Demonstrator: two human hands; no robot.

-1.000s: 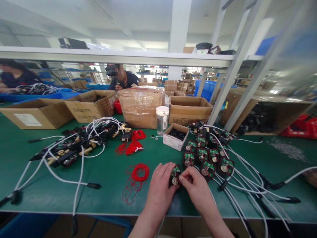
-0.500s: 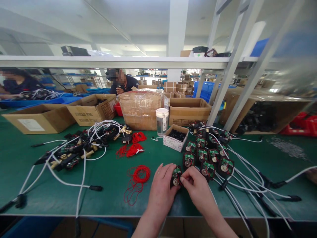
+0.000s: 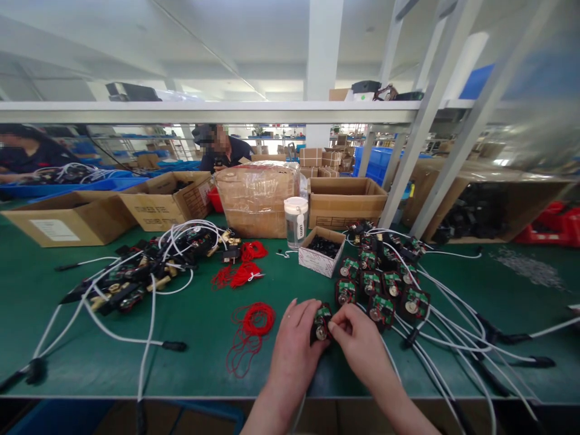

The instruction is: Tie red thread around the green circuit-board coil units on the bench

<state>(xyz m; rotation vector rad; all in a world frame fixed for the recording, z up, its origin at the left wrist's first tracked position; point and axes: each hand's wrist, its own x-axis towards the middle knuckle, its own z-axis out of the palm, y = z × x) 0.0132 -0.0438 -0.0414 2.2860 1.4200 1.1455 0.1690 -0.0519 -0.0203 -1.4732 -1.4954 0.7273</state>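
Note:
Close to the table's front edge, my left hand (image 3: 295, 339) is closed around a small black housing with a green circuit board (image 3: 323, 319). A round metal part sits at the near end of that board. My right hand (image 3: 354, 333) pinches at the housing's right edge, thumb and forefinger together; whatever lies between those fingertips is too small to make out. Several similar board assemblies (image 3: 379, 309) with white cables lie just to the right. Left of my hands are a loose coil of red wire (image 3: 258, 319) and more red wire bundles (image 3: 247, 273).
A small carton of black parts (image 3: 316, 264) and a lidded clear cup (image 3: 296, 226) stand ahead. Brass-fitted assemblies with white cables (image 3: 136, 278) are heaped left. Cardboard boxes (image 3: 256, 202) line the back under a shelf (image 3: 272, 112). Two people are beyond.
The view has shifted very slightly. Both hands stay at the housing in nearly the same pose, and the things on the table lie as before.

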